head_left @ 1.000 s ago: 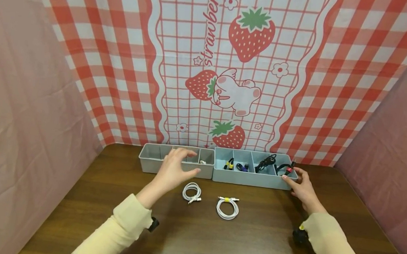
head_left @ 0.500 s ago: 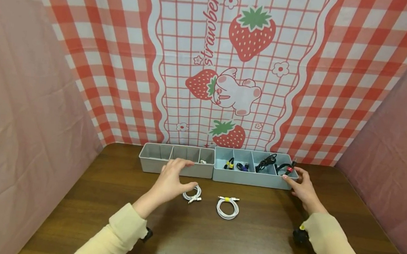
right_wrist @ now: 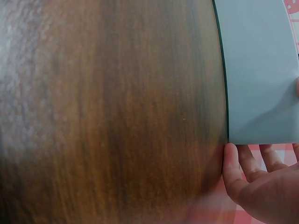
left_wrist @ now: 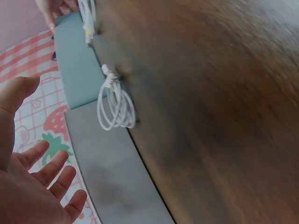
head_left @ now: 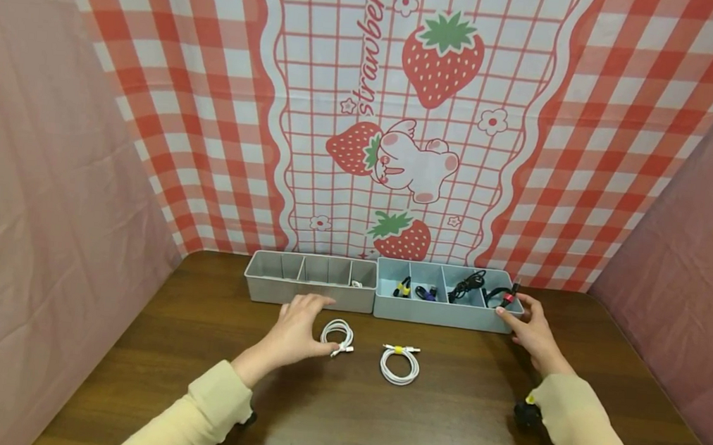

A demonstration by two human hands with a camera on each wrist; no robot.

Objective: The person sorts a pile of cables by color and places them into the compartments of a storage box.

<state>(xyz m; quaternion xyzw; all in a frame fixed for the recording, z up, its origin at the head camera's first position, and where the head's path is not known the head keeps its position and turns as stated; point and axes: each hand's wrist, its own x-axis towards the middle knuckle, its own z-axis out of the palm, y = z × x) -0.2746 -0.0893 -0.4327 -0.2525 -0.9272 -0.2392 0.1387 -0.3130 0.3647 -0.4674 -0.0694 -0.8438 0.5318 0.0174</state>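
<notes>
My left hand (head_left: 292, 331) hovers beside a coiled white cable (head_left: 337, 335), thumb and fingers spread apart. In the left wrist view, a gap shows between the left hand (left_wrist: 35, 177) and the coiled white cable (left_wrist: 117, 105), so nothing is held. A second coiled white cable (head_left: 399, 366) with a yellow tie lies to the right on the table. My right hand (head_left: 534, 335) holds the right end of the light blue divided box (head_left: 444, 315). Its thumb lies over the front rim and its fingertips touch the end wall, as the right wrist view shows.
A grey divided box (head_left: 308, 295) stands left of the blue one, with something small and white in its right compartment. Bundled dark cables (head_left: 467, 286) lie in the blue box's compartments. A checked strawberry cloth (head_left: 224, 133) hangs behind the wooden table (head_left: 427, 434).
My left hand has come down and toward me, from in front of the grey box to beside the left white cable. The right hand has stayed on the blue box.
</notes>
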